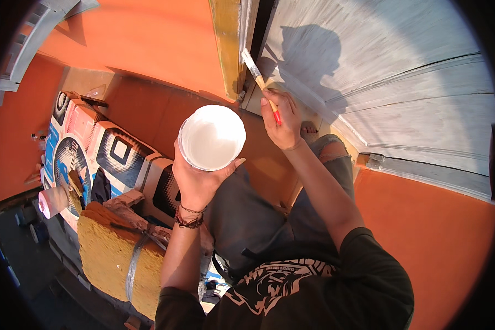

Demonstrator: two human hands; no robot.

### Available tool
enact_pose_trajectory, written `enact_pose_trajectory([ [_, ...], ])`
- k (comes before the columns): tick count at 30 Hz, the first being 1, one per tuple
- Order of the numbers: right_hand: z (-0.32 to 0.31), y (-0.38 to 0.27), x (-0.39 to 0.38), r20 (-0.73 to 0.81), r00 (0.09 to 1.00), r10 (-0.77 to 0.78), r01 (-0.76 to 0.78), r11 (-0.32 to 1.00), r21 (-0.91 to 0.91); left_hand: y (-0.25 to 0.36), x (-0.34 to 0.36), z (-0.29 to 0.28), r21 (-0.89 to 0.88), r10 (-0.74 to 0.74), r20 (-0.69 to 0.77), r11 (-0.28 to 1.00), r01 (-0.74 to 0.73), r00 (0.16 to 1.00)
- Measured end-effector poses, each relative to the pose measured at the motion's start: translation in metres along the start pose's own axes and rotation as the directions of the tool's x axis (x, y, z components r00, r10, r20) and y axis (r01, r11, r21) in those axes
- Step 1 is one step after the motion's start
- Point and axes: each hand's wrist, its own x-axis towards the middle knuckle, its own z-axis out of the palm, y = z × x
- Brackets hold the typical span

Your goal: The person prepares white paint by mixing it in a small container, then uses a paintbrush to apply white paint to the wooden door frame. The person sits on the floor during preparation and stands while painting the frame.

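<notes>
My left hand (pixel 195 181) is wrapped round a white plastic tub (pixel 212 137) from its near side, with the thumb along the right. White paint coats the inside of the tub, though its depth is hard to tell. In my right hand (pixel 283 118) is a paintbrush (pixel 259 81) with a wooden handle and a red end. Its white-coated bristles point up and away, at the edge of the door frame (pixel 246 38). Beyond my right hand stands a panelled door (pixel 401 82) with streaky white paint.
Orange walls (pixel 148 44) stand ahead and at the right (pixel 423 242). At my left lie printed cartons (pixel 121 151), a yellow foam block (pixel 113 247) tied with a strap, and a pinkish roll (pixel 52 202). My knee (pixel 335 157) is close to the door.
</notes>
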Motion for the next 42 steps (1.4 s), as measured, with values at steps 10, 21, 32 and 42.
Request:
enact_pose_trajectory([
  [10,0.000,-0.004,0.002,0.026,0.999,0.036,-0.036,0.999,0.016,0.001,0.000,0.002,0.009,-0.006,-0.007,1.000,0.006,1.000],
  [21,0.003,0.004,-0.021,0.097,0.985,0.142,-0.145,0.989,0.024,-0.004,-0.001,0.002,-0.023,-0.020,-0.022,1.000,0.019,1.000],
  [32,-0.019,-0.009,-0.028,0.159,0.934,0.321,-0.325,0.946,0.001,-0.001,-0.002,0.006,-0.102,0.034,-0.045,0.994,-0.038,0.998],
  [42,-0.165,-0.151,0.082,0.299,0.885,0.357,-0.459,0.778,0.430,0.005,-0.005,0.005,0.170,0.277,-0.209,0.955,-0.244,0.938],
])
